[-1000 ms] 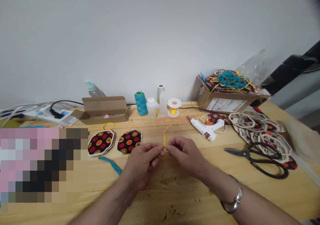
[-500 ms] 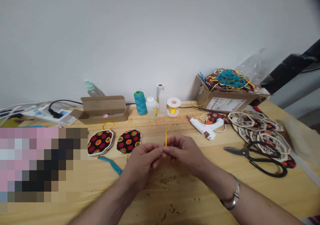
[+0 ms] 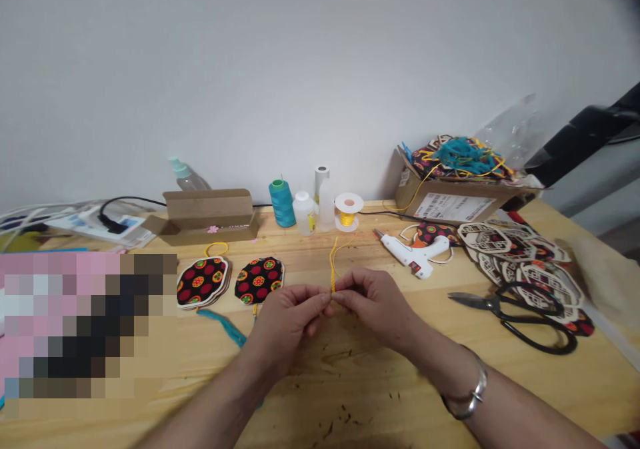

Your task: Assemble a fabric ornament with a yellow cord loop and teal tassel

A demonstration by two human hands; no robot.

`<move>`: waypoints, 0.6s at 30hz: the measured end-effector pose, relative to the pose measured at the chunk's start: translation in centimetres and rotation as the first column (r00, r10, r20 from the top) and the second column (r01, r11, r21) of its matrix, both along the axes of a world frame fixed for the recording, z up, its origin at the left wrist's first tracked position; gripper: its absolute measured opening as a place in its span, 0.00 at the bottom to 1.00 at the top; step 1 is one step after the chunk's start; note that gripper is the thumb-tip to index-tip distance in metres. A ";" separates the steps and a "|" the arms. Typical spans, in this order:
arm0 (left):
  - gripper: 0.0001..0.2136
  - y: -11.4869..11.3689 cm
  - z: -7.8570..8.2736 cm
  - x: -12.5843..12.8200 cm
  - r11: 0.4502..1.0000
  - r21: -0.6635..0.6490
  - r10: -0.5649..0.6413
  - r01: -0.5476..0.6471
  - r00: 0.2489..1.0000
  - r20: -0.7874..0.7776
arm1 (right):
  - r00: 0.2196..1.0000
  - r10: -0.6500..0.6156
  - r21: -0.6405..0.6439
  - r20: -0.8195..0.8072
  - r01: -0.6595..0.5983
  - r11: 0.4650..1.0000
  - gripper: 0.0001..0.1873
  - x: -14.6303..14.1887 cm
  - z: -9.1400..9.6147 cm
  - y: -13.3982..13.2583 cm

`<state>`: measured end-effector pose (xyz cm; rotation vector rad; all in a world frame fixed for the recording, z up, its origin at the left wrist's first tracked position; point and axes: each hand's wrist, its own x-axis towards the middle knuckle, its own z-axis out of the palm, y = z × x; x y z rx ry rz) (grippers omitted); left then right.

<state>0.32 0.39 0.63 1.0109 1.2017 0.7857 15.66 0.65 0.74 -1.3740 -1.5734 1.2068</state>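
Pinching the near end of a yellow cord (image 3: 333, 281) between thumb and fingertips of the left hand (image 3: 293, 309), and gripping at the same spot with thumb and fingertips of the right hand (image 3: 377, 306). Held over the middle of the table (image 3: 380, 402), tip to tip, with the rest of the cord pointing away toward the wall (image 3: 320, 69). Impossible to tell knot from plain cord under the fingers. Just changed: a thin strand (image 3: 336, 260) now bowed out from the cord toward the right hand, after lying much closer to it half a second ago. Probably a sign of fine finger work not yet finished, with slack left to manage. Close behind the left hand, a patterned pad (image 3: 259, 280), partly covered; farther left, a stack of similar pads (image 3: 203, 281) and a teal tassel (image 3: 223, 326) running in behind the left arm (image 3: 215, 386), so little space for a sweep that way. Beyond the cord, a spool (image 3: 347, 212), bottles (image 3: 303, 217) and a cone of teal thread (image 3: 283, 204), limiting any reach forward. To the right, well apart, a glue gun (image 3: 417, 254) and scissors (image 3: 493, 304), blades aimed inward. Most room on the near side, over wood dotted with dark scraps (image 3: 327, 429).
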 end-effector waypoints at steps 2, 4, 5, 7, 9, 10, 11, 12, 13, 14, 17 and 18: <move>0.10 0.0 0.2 0.0 1.000 0.013 0.014 -0.014 0.999 -0.031 | 0.995 0.005 0.095 0.102 -0.015 0.995 0.05 0.0 0.1 -0.2; 0.09 0.0 0.4 0.1 1.000 0.013 0.024 -0.024 0.999 -0.046 | 0.982 0.013 0.197 0.189 -0.051 0.979 0.07 0.0 0.1 -0.5; 0.10 0.0 0.5 0.1 1.000 0.013 0.028 -0.027 0.998 -0.051 | 0.973 0.012 0.245 0.229 -0.070 0.967 0.07 0.0 0.1 -0.6; 0.10 0.0 0.7 0.2 1.000 0.016 0.027 -0.026 0.997 -0.066 | 0.953 -0.003 0.324 0.303 -0.100 0.941 0.07 0.0 0.0 -0.8; 0.10 0.0 0.8 0.2 0.999 0.019 0.027 -0.026 0.996 -0.082 | 0.932 -0.015 0.369 0.363 -0.129 0.920 0.07 0.0 -0.2 -0.9; 0.10 0.0 0.8 0.2 1.000 0.019 0.027 -0.025 0.996 -0.087 | 0.923 -0.015 0.383 0.385 -0.145 0.912 0.06 0.0 -0.3 -0.9; 0.10 0.0 0.7 0.2 1.000 0.017 0.027 -0.025 0.996 -0.087 | 0.915 -0.013 0.392 0.402 -0.159 0.906 0.06 0.0 -0.5 -0.9; 0.10 0.0 0.6 0.1 1.000 0.010 0.027 -0.027 0.996 -0.083 | 0.910 -0.011 0.397 0.415 -0.170 0.902 0.06 0.0 -0.6 -0.9; 0.10 0.0 0.5 0.1 1.000 -0.002 0.030 -0.031 0.997 -0.073 | 0.906 -0.009 0.395 0.424 -0.176 0.902 0.05 0.1 -0.6 -0.8; 0.10 0.0 0.3 0.1 0.999 -0.014 0.034 -0.035 0.998 -0.059 | 0.903 -0.005 0.387 0.429 -0.178 0.905 0.05 0.1 -0.7 -0.8; 0.09 0.0 -0.1 0.1 0.997 -0.064 0.043 -0.042 0.999 0.008 | 0.911 0.009 0.325 0.412 -0.155 0.933 0.05 0.0 -0.6 -0.6; 0.09 0.0 -0.2 0.1 0.996 -0.076 0.045 -0.042 0.998 0.042 | 0.919 0.014 0.298 0.395 -0.142 0.944 0.06 0.0 -0.4 -0.5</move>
